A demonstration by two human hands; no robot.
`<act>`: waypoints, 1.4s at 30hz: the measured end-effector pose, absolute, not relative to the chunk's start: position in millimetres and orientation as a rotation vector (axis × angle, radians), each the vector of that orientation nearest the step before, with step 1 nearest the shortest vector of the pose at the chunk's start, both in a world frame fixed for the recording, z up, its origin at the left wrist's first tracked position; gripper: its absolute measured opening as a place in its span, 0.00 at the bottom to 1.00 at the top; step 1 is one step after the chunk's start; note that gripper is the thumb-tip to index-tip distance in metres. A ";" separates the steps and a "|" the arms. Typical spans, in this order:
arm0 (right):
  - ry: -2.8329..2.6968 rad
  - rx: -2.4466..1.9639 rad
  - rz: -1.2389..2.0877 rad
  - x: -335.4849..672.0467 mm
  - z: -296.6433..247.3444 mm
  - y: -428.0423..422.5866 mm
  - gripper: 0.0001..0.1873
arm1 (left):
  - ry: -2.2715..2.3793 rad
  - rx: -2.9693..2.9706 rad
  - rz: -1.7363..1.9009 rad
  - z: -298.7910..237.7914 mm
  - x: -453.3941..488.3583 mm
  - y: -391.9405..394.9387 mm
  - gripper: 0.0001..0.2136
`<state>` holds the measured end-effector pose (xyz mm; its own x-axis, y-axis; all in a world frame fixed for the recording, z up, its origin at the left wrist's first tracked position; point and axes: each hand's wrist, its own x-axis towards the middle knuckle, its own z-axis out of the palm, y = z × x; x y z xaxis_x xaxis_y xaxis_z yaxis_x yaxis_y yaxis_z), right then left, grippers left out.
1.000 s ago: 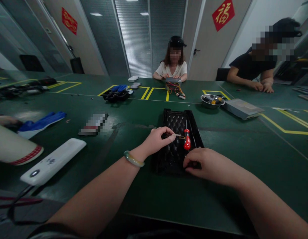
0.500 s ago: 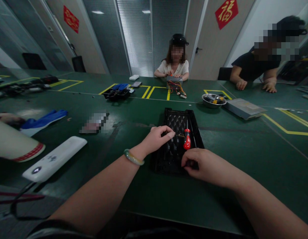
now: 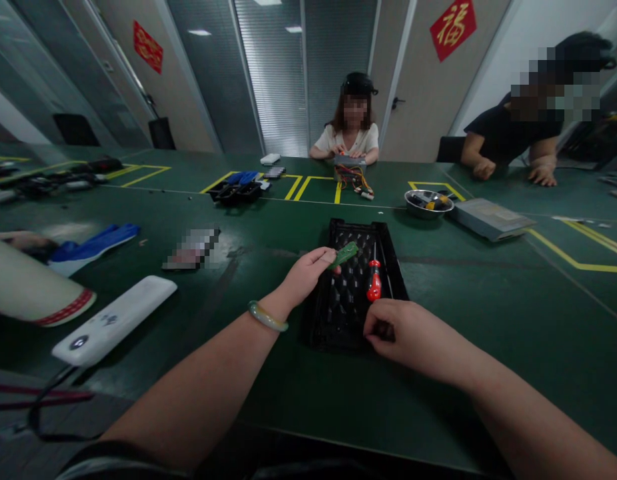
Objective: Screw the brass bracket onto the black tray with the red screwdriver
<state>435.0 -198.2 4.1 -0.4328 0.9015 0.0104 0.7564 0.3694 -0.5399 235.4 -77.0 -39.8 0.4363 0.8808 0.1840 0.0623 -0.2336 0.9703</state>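
Shifted since a moment ago: over the black plastic tray (image 3: 341, 320), our left hand (image 3: 304, 277) now pinches a small green circuit board (image 3: 344, 255). Our right hand (image 3: 413, 337), curled at the tray's edge beside a red-handled screwdriver (image 3: 374, 283), shows no clear grip.

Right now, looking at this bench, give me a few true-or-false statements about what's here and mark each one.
1. The left hand holds a small green board in its fingers. True.
2. The red-handled screwdriver is gripped in the right hand. False: it lies in the black tray, and the right hand is at the tray's near edge.
3. The bangle is on the right wrist. False: it is on the left wrist.
4. The steel bowl beyond the tray has small items in it. True.
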 end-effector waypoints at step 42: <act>-1.325 -1.110 0.642 447.1 4.6 -189.4 0.12 | 0.540 2.768 0.222 2.4 224.2 -116.3 0.07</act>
<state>447.1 -189.4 4.6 0.1904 0.8844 0.4262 0.2141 0.3863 -0.8972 224.2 -116.3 2.4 0.9169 0.3887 0.0909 0.3406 -0.8805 0.3298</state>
